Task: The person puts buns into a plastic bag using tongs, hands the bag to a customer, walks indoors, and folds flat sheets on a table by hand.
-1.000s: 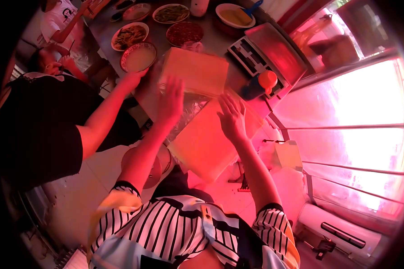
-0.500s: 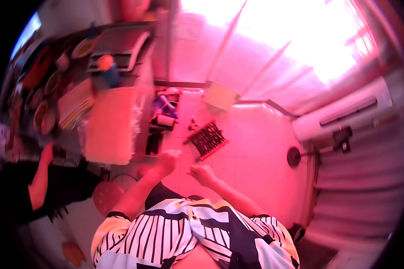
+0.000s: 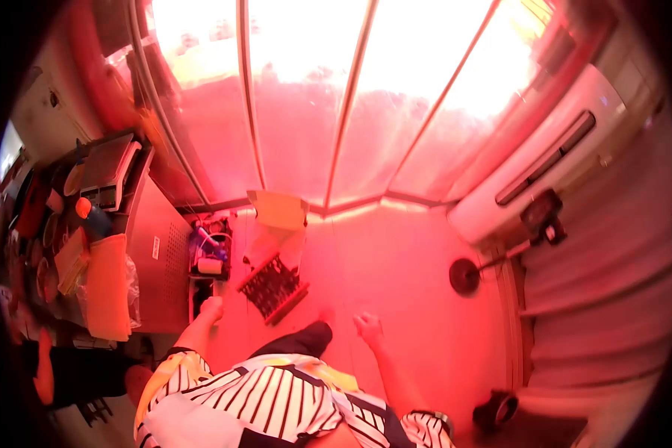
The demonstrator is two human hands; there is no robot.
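Observation:
My left hand (image 3: 211, 308) is closed in mid-air beside the metal side of the desk, near the floor bins. My right hand (image 3: 368, 326) hangs over the tiled floor to the right of my knee, its fingers curled in, with nothing visible in it. Between the two hands, farther forward, a dark slatted rack (image 3: 272, 287) lies on the floor. Neither hand touches it. An open cardboard box (image 3: 278, 210) stands behind the rack.
On the left is a cluttered desk with a bottle (image 3: 95, 216) and an orange sheet stack (image 3: 106, 287). A bin of odds and ends (image 3: 210, 246) stands beside it. Another person's arm (image 3: 45, 366) shows lower left. A round-based stand (image 3: 465, 277) and white appliance (image 3: 552, 157) are right.
My view has swung to the right, so the desk and rack sit farther left. My hands, close together before, have moved apart, and one knee has come forward.

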